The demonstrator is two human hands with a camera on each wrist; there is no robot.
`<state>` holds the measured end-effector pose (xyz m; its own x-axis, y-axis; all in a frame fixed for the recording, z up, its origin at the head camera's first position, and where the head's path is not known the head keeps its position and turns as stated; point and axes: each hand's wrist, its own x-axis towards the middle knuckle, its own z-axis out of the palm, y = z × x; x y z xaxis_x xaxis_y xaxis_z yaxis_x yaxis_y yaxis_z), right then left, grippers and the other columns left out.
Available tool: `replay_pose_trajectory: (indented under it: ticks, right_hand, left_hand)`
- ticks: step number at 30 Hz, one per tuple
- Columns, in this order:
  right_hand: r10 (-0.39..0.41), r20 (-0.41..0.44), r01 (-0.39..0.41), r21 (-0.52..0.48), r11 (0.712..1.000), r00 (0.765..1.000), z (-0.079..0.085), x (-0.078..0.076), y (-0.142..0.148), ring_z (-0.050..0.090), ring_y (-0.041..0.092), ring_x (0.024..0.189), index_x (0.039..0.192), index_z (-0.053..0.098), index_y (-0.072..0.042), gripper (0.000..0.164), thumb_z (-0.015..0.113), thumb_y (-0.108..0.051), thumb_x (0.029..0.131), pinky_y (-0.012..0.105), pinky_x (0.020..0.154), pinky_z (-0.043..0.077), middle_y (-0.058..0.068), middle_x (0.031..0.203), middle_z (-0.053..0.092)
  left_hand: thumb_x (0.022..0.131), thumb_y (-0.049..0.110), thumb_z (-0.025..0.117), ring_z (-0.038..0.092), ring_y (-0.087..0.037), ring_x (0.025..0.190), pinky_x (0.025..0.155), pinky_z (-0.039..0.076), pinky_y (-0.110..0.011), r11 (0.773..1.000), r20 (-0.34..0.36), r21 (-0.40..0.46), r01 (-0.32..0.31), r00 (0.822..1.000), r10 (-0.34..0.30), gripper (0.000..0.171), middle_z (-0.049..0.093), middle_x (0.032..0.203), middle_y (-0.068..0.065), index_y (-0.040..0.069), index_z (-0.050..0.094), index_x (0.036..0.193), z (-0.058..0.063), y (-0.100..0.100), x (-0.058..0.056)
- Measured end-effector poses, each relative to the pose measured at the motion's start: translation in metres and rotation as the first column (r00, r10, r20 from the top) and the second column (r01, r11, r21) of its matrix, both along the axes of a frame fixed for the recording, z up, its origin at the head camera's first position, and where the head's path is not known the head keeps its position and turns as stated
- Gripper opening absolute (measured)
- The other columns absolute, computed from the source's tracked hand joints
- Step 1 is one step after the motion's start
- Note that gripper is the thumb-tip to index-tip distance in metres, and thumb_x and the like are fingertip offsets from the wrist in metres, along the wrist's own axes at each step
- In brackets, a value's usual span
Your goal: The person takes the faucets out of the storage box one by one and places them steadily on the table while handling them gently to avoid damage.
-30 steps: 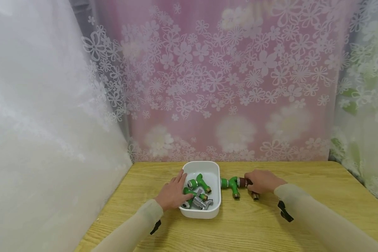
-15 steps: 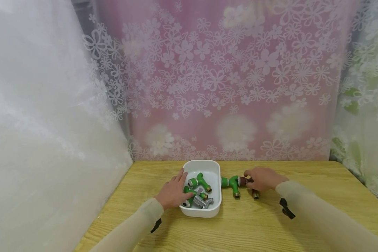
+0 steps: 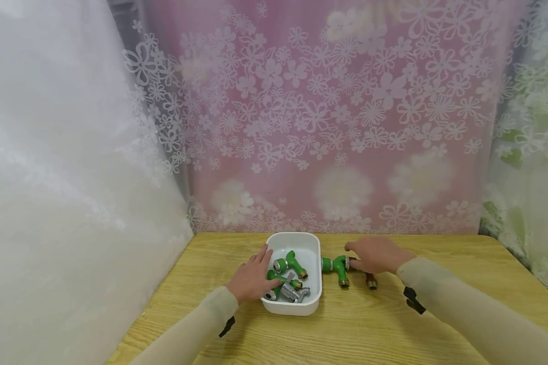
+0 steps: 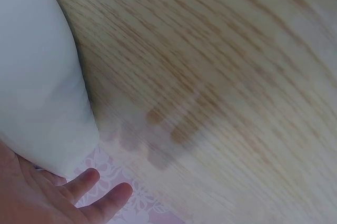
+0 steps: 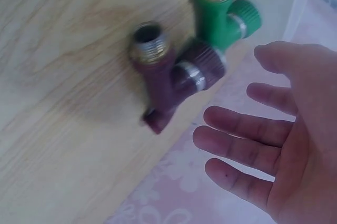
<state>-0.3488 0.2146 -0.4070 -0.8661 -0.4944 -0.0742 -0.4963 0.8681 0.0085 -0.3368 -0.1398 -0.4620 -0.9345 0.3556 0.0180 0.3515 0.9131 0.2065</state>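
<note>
loosely spread, right hand point(image 3: 378, 254) near maroon tap point(image 5: 159, 74) — left hand point(image 3: 252, 279) against tub point(image 3: 292, 308)

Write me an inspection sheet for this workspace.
Surface: wood-grain table.
Job's things: white tub holding green taps and grey metal hardware; another green tap and a maroon tap on the table to its right.
Clutter: nothing seen.
Hands: left hand rests on the tub's rim; right hand, fingers spread, is near the maroon tap, gripping nothing.
Cables: nothing seen.
Surroundings: pink floral curtain behind, white sheet at left.
</note>
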Motion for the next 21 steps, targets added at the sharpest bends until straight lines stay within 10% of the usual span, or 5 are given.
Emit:
replay_pose_trajectory:
  ticks: [21]
  right_hand:
    - [0.108,-0.051,-0.109,-0.016,0.994,0.993,0.03,0.002,-0.052,0.069,0.018,0.089,0.13,0.066,-0.018,0.039,0.068,-0.037,0.096,0.04,0.073,0.057,0.001,0.112,0.073]
  left_hand:
    - [0.094,0.064,0.056,0.031,-0.036,0.15,0.111,0.036,-0.062,1.0,0.008,0.002,-0.01,1.0,0.01,0.093,0.009,0.171,-0.004,0.015,0.018,0.163,0.002,0.001,0.003]
